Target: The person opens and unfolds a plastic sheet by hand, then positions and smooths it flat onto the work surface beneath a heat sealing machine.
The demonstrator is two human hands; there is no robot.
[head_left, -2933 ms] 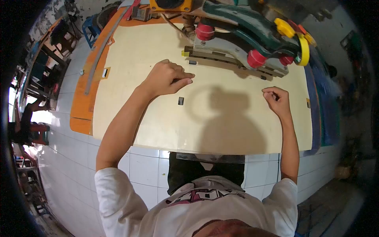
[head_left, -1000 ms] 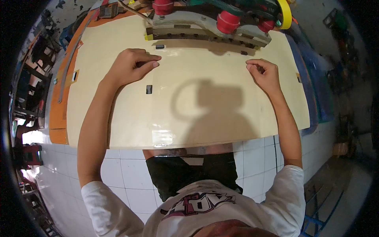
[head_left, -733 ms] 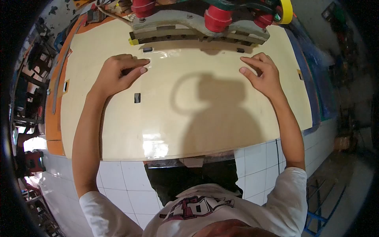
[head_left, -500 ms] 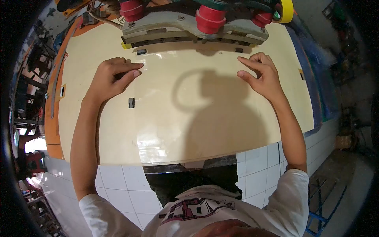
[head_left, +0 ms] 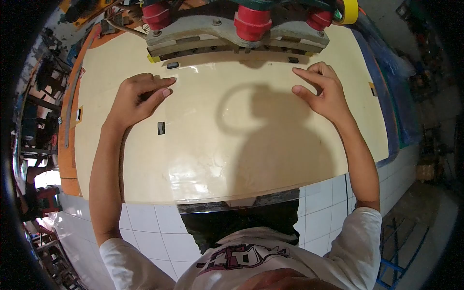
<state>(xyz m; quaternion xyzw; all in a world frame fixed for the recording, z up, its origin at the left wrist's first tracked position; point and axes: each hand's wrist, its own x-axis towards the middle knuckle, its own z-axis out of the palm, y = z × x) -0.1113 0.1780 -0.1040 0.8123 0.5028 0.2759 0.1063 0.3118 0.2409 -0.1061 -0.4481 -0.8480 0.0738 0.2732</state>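
Note:
My left hand (head_left: 140,96) rests over the cream sheet (head_left: 104,154) on the left, near a small dark block (head_left: 172,65). Its thumb and index finger point inward with a gap between their tips, and the other fingers are curled. On the right, my right hand (head_left: 321,89) has the same shape, thumb and index finger apart, below another small dark block (head_left: 293,60). Neither hand visibly grips anything. Between them a glossy clear film (head_left: 193,176) seems to lie on the sheet; its upper edges are hard to see. A third dark block (head_left: 161,128) sits below my left hand.
A machine head with a long metal bar (head_left: 237,46) and red mounts (head_left: 253,23) spans the table's far side. A yellow tape roll (head_left: 349,12) hangs at its right. A metal ruler (head_left: 72,108) lies along the orange left edge, and blue plastic (head_left: 382,96) borders the right.
The view has shifted slightly. Both hands keep nearly the same pose and place. Bright reflections on the clear film near my left hand and the front edge have faded.

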